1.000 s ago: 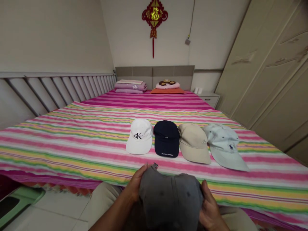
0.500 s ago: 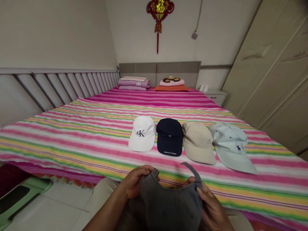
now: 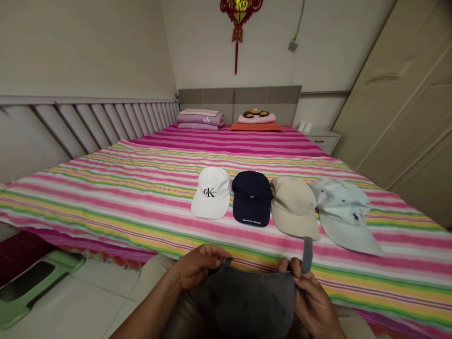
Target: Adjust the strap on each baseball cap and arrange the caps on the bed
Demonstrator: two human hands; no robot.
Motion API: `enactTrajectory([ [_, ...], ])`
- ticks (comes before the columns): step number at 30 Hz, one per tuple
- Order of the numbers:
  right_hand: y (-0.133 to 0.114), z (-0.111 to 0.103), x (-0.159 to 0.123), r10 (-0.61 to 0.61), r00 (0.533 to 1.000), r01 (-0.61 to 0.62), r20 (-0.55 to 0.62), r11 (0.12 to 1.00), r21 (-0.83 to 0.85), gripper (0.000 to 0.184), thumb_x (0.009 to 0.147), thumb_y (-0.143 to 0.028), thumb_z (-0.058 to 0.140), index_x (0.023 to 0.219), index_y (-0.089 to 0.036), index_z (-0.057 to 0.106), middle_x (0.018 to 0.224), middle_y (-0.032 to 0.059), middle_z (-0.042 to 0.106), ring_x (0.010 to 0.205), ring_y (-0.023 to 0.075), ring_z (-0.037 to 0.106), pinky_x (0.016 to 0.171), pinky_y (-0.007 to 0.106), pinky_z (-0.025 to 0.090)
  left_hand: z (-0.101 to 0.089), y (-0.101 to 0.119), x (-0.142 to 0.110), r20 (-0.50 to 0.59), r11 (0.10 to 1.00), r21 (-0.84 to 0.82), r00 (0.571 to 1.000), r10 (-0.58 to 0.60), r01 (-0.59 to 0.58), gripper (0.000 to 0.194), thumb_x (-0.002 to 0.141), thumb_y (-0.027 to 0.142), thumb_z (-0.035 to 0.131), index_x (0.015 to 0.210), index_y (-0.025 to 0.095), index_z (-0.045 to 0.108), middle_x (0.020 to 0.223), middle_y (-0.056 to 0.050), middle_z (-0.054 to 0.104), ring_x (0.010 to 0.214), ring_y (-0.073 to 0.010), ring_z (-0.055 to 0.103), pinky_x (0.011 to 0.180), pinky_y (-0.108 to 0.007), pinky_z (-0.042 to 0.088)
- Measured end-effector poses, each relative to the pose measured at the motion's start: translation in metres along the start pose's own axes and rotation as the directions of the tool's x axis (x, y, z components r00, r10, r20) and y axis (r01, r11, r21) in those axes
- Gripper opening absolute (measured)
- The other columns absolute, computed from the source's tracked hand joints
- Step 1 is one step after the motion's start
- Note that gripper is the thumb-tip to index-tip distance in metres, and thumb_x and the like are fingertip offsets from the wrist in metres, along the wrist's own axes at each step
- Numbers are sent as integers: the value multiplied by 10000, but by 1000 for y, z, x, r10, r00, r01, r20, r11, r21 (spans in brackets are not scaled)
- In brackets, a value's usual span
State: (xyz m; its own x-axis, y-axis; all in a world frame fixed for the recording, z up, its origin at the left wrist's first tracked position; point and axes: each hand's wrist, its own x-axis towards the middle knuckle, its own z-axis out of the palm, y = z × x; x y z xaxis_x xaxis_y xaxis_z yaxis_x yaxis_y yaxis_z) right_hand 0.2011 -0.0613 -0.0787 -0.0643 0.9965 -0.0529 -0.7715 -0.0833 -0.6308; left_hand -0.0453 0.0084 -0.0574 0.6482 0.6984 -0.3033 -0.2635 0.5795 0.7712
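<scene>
A dark grey baseball cap (image 3: 256, 299) is held low in front of me, its back opening facing the bed. My left hand (image 3: 199, 266) pinches the cap's left rear edge by a short strap end. At the opposite edge, my right hand (image 3: 310, 292) grips the rim where a loose grey strap (image 3: 307, 254) sticks up. Beyond them four caps lie in a row, so several: a white cap (image 3: 212, 193) with black letters, a navy cap (image 3: 252, 197), a beige cap (image 3: 295, 207) and a pale blue cap (image 3: 348, 214).
The caps lie on a bed (image 3: 141, 197) with a striped sheet. Folded purple bedding (image 3: 201, 120) and an orange-and-pink stack (image 3: 256, 122) sit by the headboard (image 3: 268, 99). Left are a railing (image 3: 106, 125) and a green stool (image 3: 52, 270); right, a nightstand (image 3: 323, 140) and wardrobe (image 3: 399, 117).
The grey cap's opening has tipped and its loose strap has swung to the right and upright. Both hands still hold the cap. The view has shifted slightly.
</scene>
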Motion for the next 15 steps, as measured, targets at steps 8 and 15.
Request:
enactTrajectory([
  [8,3,2,1,25,1000,-25,-4,999,43,168,583,-162,652,612,-219,497,702,-2,569,652,175,539,631,301,408,-4,-24,8,-23,965,232,991,129,-121,266,498,157,758,738,147,645,669,2,635,604,-96,529,578,-200,357],
  [15,4,7,-5,-16,998,11,-57,996,-92,152,658,-375,640,689,-230,607,705,15,626,689,195,559,657,314,418,-2,-32,14,-201,923,285,925,322,-259,179,564,241,726,650,138,608,575,22,567,522,-84,474,516,-201,334],
])
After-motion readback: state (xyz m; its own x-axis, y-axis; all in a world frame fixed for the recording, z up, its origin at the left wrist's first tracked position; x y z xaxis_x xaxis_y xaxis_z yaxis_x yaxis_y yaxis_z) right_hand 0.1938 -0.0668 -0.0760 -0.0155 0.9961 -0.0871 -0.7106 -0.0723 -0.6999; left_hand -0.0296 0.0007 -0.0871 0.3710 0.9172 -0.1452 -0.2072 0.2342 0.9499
